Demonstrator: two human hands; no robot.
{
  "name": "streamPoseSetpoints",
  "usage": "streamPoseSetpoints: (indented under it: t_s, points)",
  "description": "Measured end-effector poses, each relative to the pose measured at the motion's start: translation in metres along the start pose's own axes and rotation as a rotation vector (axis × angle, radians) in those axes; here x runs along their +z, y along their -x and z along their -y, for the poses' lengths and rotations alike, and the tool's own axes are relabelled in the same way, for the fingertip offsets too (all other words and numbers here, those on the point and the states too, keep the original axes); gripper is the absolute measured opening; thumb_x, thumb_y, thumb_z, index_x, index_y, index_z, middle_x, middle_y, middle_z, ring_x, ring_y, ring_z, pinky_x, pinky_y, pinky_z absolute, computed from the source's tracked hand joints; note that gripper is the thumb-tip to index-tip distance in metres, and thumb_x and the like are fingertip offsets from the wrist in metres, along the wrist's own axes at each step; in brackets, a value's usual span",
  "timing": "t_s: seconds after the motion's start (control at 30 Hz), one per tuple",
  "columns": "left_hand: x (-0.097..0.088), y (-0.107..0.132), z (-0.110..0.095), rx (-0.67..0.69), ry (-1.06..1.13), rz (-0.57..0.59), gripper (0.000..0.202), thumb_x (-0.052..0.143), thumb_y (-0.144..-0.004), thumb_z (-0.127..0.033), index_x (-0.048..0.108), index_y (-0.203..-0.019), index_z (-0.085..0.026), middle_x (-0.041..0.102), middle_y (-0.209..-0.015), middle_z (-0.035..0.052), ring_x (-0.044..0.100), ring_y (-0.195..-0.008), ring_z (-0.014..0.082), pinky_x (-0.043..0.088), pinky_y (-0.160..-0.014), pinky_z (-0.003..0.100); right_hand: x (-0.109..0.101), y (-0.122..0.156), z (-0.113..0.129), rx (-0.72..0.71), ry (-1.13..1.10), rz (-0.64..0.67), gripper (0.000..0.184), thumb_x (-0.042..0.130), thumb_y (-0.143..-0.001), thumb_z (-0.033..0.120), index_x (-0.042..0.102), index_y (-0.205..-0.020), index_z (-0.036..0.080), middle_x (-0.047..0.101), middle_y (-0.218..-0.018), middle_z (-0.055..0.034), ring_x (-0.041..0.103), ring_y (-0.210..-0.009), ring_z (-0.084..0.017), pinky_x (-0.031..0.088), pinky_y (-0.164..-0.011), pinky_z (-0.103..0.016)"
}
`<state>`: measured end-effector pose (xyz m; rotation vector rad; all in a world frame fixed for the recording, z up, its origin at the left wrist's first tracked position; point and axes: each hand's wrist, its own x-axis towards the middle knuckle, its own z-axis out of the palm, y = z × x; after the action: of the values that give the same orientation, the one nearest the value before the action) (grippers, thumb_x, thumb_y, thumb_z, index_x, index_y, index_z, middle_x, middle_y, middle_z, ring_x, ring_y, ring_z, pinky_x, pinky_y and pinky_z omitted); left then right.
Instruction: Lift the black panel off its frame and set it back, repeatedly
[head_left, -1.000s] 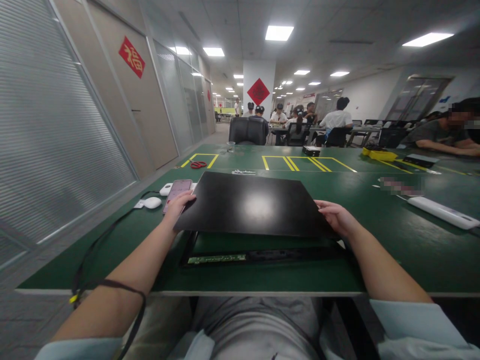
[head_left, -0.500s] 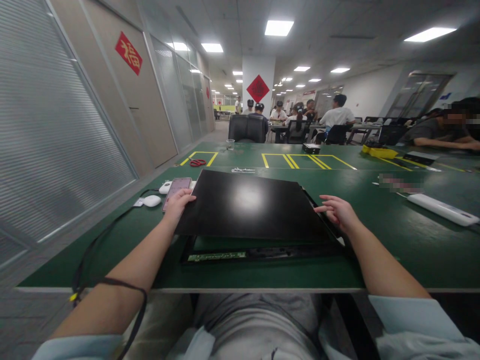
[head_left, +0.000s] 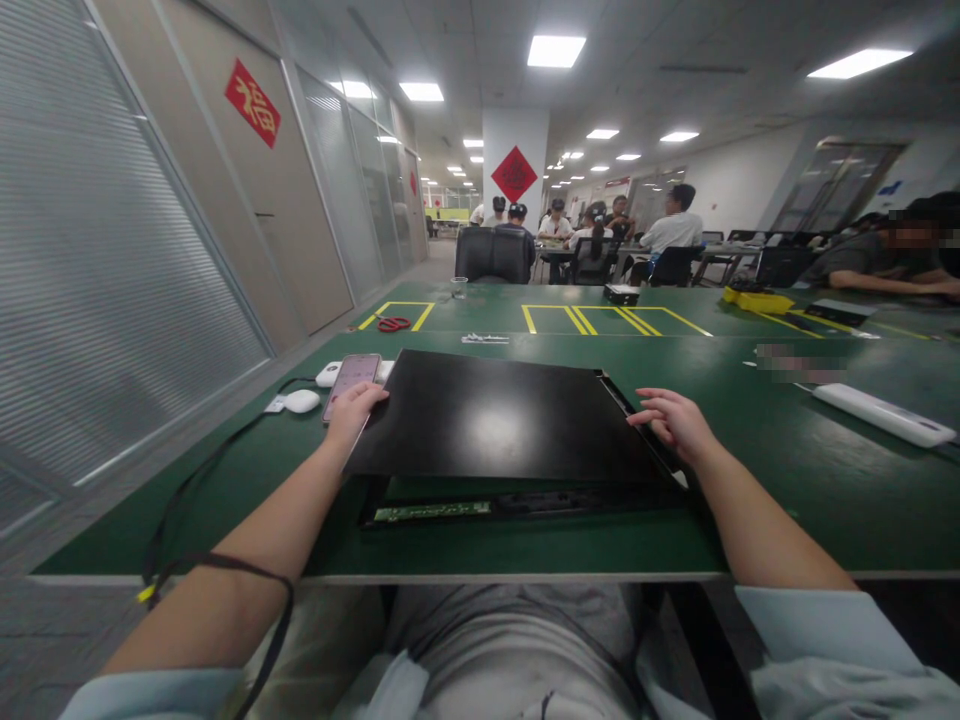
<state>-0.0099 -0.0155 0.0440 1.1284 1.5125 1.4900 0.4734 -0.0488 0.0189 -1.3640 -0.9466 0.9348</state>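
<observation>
A glossy black flat panel, like a display screen (head_left: 495, 415), lies tilted over a black frame (head_left: 585, 502), its left side raised. My left hand (head_left: 355, 408) is closed on the panel's left edge, thumb on top and the other fingers partly hidden beneath. Along the frame's near side runs a green circuit board strip (head_left: 431, 512). My right hand (head_left: 675, 420) is at the right side of the frame, fingers apart and fingertips at its edge; I cannot tell whether they press on it. Most of the frame is covered by the panel.
A phone (head_left: 351, 385) and a white round device (head_left: 302, 401) with a black strap lie left. Red scissors (head_left: 393, 324), small white parts (head_left: 484, 339) and a clear cup (head_left: 459, 288) sit farther back. A white bar (head_left: 885, 414) lies right; people sit beyond.
The panel's far edge has dropped a little, so it lies flatter over the frame and more of the frame's right side shows. Both hands have hardly moved.
</observation>
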Motion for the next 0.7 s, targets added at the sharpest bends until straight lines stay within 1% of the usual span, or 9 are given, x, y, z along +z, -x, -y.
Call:
streamPoseSetpoints:
  t_s: [0.13, 0.23, 0.3, 0.47, 0.7]
  points:
    - [0.005, 0.005, -0.003, -0.02, -0.014, -0.038, 0.01, 0.068, -0.051, -0.028, 0.06, -0.055, -0.022, 0.051, -0.046, -0.0057, 0.047, -0.048, 0.0128, 0.037, -0.046, 0.023, 0.0, 0.0, -0.001, -0.01, -0.008, -0.024, 0.025, 0.071, -0.065, 0.02, 0.067, -0.09, 0.016, 0.071, -0.06, -0.0118, 0.03, -0.027, -0.005, 0.016, -0.03, -0.02]
    - [0.007, 0.007, -0.003, -0.009, -0.032, -0.038, 0.012, 0.068, -0.05, -0.03, 0.06, -0.055, -0.022, 0.049, -0.045, -0.0059, 0.045, -0.047, 0.0128, 0.033, -0.045, 0.023, -0.001, -0.001, -0.001, -0.017, 0.001, -0.032, 0.023, 0.071, -0.067, 0.021, 0.067, -0.089, 0.016, 0.071, -0.061, -0.012, 0.03, -0.028, -0.006, 0.017, -0.03, -0.021]
    - [0.008, 0.008, -0.002, 0.007, -0.045, -0.023, 0.014, 0.068, -0.048, -0.031, 0.059, -0.053, -0.021, 0.049, -0.044, -0.0058, 0.043, -0.046, 0.0122, 0.031, -0.045, 0.023, -0.001, -0.001, -0.001, -0.018, 0.021, -0.047, 0.023, 0.07, -0.068, 0.022, 0.067, -0.091, 0.015, 0.071, -0.061, -0.0123, 0.029, -0.029, -0.005, 0.017, -0.031, -0.021]
    - [0.009, 0.007, 0.003, 0.024, -0.067, 0.035, 0.019, 0.068, -0.046, -0.034, 0.058, -0.052, -0.02, 0.05, -0.044, -0.0051, 0.041, -0.046, 0.0103, 0.031, -0.047, 0.023, 0.0, -0.001, 0.0, -0.004, 0.085, -0.103, 0.031, 0.071, -0.072, 0.026, 0.068, -0.099, 0.01, 0.07, -0.06, -0.0124, 0.029, -0.029, -0.005, 0.017, -0.034, -0.022]
    - [0.009, 0.001, 0.016, 0.033, -0.135, 0.079, 0.024, 0.07, -0.048, -0.038, 0.058, -0.057, -0.019, 0.053, -0.049, -0.0042, 0.042, -0.05, 0.0104, 0.028, -0.05, 0.023, 0.0, 0.001, 0.002, 0.013, 0.113, -0.128, 0.025, 0.07, -0.074, 0.029, 0.066, -0.094, 0.014, 0.07, -0.059, -0.0122, 0.028, -0.029, -0.006, 0.017, -0.035, -0.022]
